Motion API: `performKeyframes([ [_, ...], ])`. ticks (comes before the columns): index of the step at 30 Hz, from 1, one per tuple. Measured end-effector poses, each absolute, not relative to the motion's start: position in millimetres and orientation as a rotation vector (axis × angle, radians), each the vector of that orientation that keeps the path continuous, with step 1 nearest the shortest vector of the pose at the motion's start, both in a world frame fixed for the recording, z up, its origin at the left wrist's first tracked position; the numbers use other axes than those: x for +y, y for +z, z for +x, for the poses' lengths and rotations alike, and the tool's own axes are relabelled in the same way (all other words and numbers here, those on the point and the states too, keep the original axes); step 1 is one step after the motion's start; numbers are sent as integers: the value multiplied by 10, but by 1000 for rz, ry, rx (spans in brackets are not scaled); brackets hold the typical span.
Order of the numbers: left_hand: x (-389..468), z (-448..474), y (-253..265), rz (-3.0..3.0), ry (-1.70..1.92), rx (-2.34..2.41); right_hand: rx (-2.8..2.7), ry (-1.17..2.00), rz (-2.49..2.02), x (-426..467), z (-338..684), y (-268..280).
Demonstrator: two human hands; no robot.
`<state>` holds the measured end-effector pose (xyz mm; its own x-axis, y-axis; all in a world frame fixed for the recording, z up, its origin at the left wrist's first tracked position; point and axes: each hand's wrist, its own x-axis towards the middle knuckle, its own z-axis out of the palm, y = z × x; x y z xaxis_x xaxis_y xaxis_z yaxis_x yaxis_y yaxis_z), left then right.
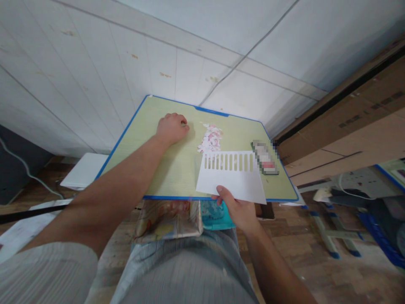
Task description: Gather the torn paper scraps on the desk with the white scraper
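A white paper sheet (pixel 230 181) with a row of long cut-out slots near its far edge is in my right hand (pixel 236 207). The thumb lies on top of the sheet and the fingers are under its near edge. My left hand (pixel 173 128) is closed with its fingers curled, over the left part of the pale green table (pixel 177 169); what it holds, if anything, cannot be made out. Between the left hand and the sheet's far edge lies a loose heap of small white and pink paper scraps (pixel 211 138).
A phone-like object (pixel 265 158), blurred out, lies at the table's right side. The white panelled wall (pixel 158 67) stands behind, with a cable running down it. Large cardboard boxes (pixel 348 114) are on the right. A patterned bag (pixel 171 217) and a turquoise packet (pixel 218 215) sit below the table's front edge.
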<state>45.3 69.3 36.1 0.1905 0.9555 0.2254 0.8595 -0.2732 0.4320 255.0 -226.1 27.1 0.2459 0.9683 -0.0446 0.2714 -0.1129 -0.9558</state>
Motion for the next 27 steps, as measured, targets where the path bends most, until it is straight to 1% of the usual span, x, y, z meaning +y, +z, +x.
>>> performKeyframes([
  [5, 705, 447, 347, 2248, 690, 1732, -1200, 1054, -1551, -2260, 2493, 340],
  [7, 706, 446, 346, 2243, 692, 1732, -1193, 1021, -1549, -2242, 2522, 337],
  [11, 706, 449, 354, 2228, 687, 1731, -1043, 823, -1578, -2190, 2669, 265],
  [14, 704, 453, 358, 2243, 679, 1747, -985, 732, -1606, -2181, 2790, 204],
  [27, 697, 453, 354, 2245, 678, 1745, -1139, 732, -1642, -2213, 2762, 266],
])
